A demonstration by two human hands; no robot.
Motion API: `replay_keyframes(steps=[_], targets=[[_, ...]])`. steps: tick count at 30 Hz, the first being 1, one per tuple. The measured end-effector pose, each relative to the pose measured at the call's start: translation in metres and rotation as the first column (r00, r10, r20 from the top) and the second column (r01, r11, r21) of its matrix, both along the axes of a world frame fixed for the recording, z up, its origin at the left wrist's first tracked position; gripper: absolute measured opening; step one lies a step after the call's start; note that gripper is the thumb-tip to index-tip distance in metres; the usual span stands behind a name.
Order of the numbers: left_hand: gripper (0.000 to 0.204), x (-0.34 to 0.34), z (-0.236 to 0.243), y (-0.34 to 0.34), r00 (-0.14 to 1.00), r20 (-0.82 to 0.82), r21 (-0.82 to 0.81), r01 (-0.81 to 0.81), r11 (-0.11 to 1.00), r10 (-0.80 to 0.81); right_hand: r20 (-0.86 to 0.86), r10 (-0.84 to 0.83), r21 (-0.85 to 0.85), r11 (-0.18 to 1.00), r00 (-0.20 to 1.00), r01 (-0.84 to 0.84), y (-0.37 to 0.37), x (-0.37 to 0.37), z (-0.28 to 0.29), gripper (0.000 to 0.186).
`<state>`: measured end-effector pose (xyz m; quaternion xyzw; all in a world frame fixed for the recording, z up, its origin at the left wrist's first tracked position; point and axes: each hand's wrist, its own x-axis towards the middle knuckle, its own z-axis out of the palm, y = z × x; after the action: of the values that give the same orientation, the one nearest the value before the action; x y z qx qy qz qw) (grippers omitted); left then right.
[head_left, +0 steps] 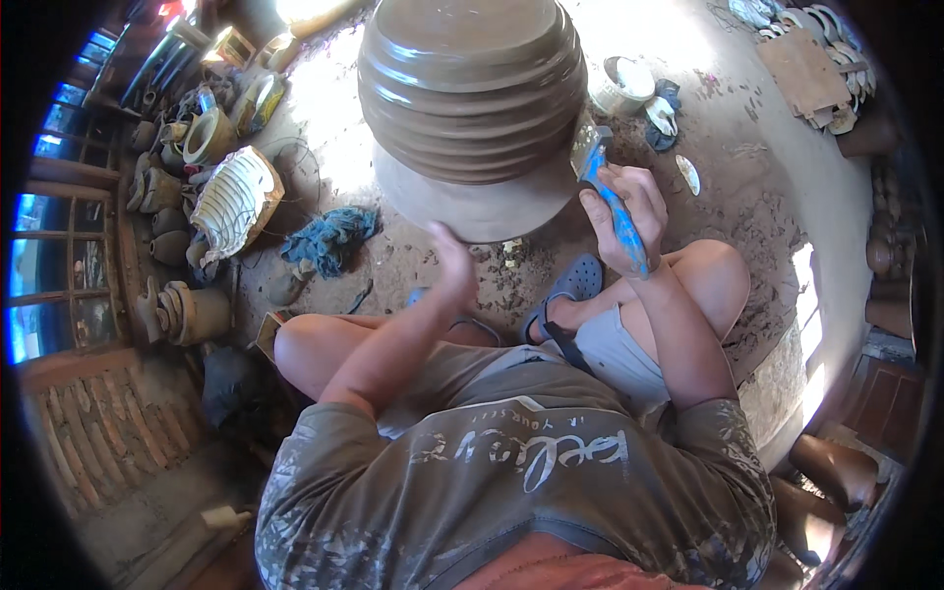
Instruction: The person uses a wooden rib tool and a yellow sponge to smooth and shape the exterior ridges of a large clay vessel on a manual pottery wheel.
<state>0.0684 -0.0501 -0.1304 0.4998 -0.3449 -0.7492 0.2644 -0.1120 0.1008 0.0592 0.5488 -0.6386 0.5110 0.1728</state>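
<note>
A large wet brown clay pot [472,98] with horizontal ridges stands on a round wheel plate [472,211] in front of me. In my right hand [641,202] is a flat scraper [621,221] with a worn blue handle. The tool's head points up beside the pot's lower right side; whether it touches the clay I cannot tell. My left hand [454,267] is at the plate's near edge, fingers extended and apparently holding nothing. Contact between that hand and the plate is unclear.
A white bucket [623,87] and a dark cloth [663,113] lie beyond the tool. At left are a blue-green rag [332,239], a ribbed white mould [236,205] and several clay pots. My sandalled feet [575,280] rest below the plate.
</note>
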Motion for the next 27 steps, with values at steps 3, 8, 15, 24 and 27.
replay_keyframes(steps=[3,8,15,24,27], targets=[[0.102,0.013,0.001,0.041,0.846,-0.087,0.265,0.529,0.806,-0.526,0.013,-0.015,0.015,1.000,1.000,0.015,0.003,0.002,-0.007,0.031],[0.095,0.006,0.018,-0.069,0.994,-0.103,0.042,-0.034,0.999,0.039,0.033,-0.055,0.013,0.998,0.998,0.054,0.007,0.000,-0.013,0.031],[0.088,0.004,-0.009,0.035,0.952,0.012,0.152,0.299,0.942,-0.305,0.030,-0.081,0.076,0.994,0.996,0.078,0.004,0.006,-0.022,0.021],[0.094,0.018,0.021,-0.116,0.975,-0.067,0.061,-0.210,0.976,0.214,0.122,0.015,0.106,0.994,0.992,-0.028,0.001,0.010,-0.061,0.026],[0.092,0.001,0.007,-0.048,0.990,-0.126,-0.088,-0.082,0.993,0.070,0.090,0.031,0.084,0.996,0.995,-0.038,-0.001,0.013,-0.061,0.028]])
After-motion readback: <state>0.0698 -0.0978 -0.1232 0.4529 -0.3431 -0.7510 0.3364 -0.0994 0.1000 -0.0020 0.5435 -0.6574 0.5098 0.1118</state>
